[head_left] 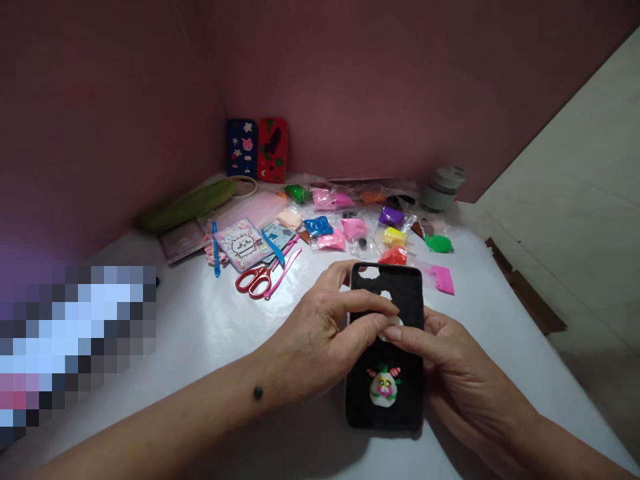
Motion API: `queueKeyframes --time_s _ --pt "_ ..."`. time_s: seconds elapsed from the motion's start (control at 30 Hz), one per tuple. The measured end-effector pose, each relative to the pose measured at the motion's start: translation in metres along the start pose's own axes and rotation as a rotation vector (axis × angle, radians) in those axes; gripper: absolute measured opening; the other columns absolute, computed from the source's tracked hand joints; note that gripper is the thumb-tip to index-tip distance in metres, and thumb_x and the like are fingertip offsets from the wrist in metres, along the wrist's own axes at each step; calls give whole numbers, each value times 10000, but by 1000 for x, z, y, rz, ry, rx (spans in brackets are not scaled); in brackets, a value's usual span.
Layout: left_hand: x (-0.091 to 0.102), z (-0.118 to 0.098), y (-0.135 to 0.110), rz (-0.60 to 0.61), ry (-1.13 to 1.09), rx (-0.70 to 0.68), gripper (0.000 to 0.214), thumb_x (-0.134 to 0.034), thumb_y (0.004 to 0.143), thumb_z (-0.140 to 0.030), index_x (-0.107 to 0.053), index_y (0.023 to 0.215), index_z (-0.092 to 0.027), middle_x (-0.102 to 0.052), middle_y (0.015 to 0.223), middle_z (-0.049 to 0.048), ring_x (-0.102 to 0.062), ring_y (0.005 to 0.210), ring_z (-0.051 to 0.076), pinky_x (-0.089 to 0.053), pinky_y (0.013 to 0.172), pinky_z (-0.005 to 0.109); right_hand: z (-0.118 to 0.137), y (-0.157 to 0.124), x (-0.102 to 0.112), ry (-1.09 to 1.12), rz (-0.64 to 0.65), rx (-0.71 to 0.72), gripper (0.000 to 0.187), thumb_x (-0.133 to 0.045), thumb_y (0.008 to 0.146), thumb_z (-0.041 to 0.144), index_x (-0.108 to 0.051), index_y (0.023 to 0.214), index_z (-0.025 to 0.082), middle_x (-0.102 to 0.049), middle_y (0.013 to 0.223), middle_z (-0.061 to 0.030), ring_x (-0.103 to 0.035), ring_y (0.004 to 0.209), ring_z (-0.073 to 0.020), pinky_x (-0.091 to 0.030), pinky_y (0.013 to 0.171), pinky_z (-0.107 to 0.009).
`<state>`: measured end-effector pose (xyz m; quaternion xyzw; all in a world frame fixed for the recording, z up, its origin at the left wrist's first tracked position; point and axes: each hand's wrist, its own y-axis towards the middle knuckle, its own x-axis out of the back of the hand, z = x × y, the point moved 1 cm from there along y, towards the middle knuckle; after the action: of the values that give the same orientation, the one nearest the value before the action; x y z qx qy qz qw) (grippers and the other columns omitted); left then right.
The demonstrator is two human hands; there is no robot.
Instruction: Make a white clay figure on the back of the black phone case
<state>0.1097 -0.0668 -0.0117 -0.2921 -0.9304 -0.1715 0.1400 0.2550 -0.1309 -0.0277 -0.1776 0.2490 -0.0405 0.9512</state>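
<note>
A black phone case [357, 380] is held upright over the white table. My right hand [453, 353] grips its right edge, fingers behind it and thumb across the front on a flat white piece of clay [397, 325]. Thumb and index finger of my left hand [335, 327] press the same piece, partly covering it; the other left fingers are at the case's upper left edge. Another white clay bit [385, 295] shows just above. Lower on the case sits a small white clay figure [383, 393] with a yellow and pink face, green trim and red-striped ears.
Several bagged clay packets [354, 229] lie beyond the case. Red-handled scissors [260, 280], blue and pink modelling tools [273, 248] and a cartoon card [244, 245] are to the left. Behind stand decorated blue [242, 150] and red [273, 150] cases; a lidded jar [443, 189] is right.
</note>
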Motion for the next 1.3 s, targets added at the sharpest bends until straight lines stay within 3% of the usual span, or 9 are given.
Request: queueKeyframes --time_s 0.37,0.77,1.07,1.3 --pt "0 0 2 6 -50 61 195 -575 821 -184 -743 874 -269 -586 1096 30 -552 1045 181 -453 937 297 -2 3 2 -13 -4 8 236 -738 714 171 -717 949 189 -722 809 -42 -651 708 -190 -506 668 -305" --pt "2 2 3 69 -105 92 204 -556 839 -191 -740 909 -243 -584 1057 42 -557 1042 174 -466 897 265 0 3 -2 49 7 9 192 -729 731 178 -722 921 194 -737 821 -46 -673 737 -217 -512 721 -353" --pt "0 4 1 116 -141 110 234 -556 846 -248 -718 1015 -242 -561 1026 43 -552 1009 172 -468 871 271 -1 4 0 40 9 14 231 -732 750 196 -724 981 190 -735 806 -50 -666 690 -186 -513 639 -296" --pt "4 0 3 167 -127 129 220 -559 854 -271 -716 994 -208 -557 1048 47 -546 1017 175 -441 890 281 -1 4 -1 35 22 15 227 -765 724 200 -739 950 189 -734 795 -51 -669 679 -185 -510 672 -312"
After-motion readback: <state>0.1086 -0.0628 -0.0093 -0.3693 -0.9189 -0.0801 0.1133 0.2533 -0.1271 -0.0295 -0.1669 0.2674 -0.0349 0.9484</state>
